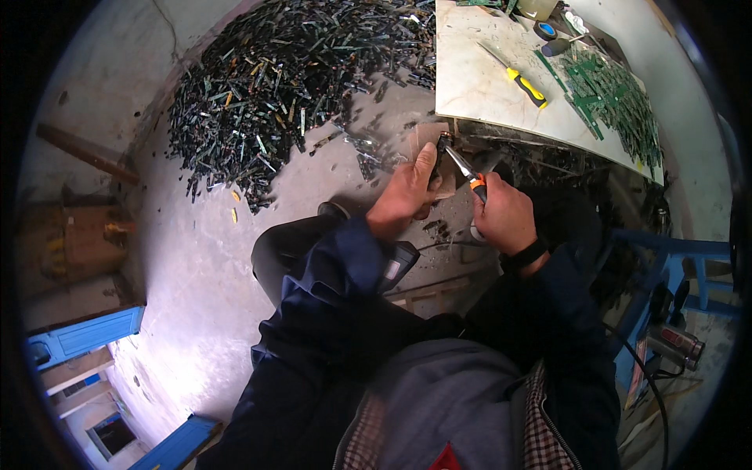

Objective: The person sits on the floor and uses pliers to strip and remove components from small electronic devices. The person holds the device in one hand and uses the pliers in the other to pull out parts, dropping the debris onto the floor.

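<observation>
My right hand (504, 217), with a dark band at its wrist, is closed round a slim tool (464, 165) with a metal nose and an orange-and-black handle. The tool's tip meets a small dark piece (445, 142) just beyond my left thumb. My left hand (409, 189) is closed, its thumb pointing away from me and its fingers curled. What lies in its grip is mostly hidden. Under and beside it shows a brown, flat board (431, 131).
A large heap of dark narrow strips (258, 94) covers the floor ahead left. At the far right, a pale tabletop (470, 86) bears a yellow-handled knife (526, 87), green circuit-board strips (615, 94) and a tape roll (545, 30). A heat gun (675, 346) lies right, by blue furniture (689, 247).
</observation>
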Available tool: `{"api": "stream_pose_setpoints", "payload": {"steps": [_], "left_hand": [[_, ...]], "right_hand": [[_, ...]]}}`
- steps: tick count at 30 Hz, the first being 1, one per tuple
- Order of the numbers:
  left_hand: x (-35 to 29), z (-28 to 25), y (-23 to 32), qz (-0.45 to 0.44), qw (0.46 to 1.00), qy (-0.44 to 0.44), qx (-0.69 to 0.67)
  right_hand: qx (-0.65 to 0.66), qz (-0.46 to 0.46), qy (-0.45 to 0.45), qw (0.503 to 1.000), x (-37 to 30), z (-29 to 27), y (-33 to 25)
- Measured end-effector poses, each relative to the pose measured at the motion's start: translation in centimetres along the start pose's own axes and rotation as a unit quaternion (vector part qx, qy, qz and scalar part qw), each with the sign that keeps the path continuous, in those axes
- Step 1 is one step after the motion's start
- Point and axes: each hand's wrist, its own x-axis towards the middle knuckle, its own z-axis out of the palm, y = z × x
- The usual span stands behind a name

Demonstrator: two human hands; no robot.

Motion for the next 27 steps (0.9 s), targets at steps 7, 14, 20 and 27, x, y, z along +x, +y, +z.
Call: {"api": "stream_pose_setpoints", "payload": {"steps": [7, 14, 20, 27], "left_hand": [[-1.0, -0.6, 1.7, 0.02, 0.959, -0.24, -0.148], [-0.3, -0.3, 1.1, -0.047, 0.984, -0.124, -0.122], [0.2, 0.2, 0.4, 0.013, 1.0, -0.008, 0.002], [-2.3, -0.3, 1.5, 0.006, 0.958, -0.224, -0.178]], "right_hand": [[0.551, 0.096, -0.268, 0.784, -3.3, -1.1, -4.1], [0.077, -0.034, -0.013, 0.996, -1.1, 0.1, -2.6], [-0.083, -0.06, 0.098, 0.99, -0.1, 1.5, 0.0], [0.552, 0.089, -0.262, 0.787, -3.8, 0.7, -5.0]]}}
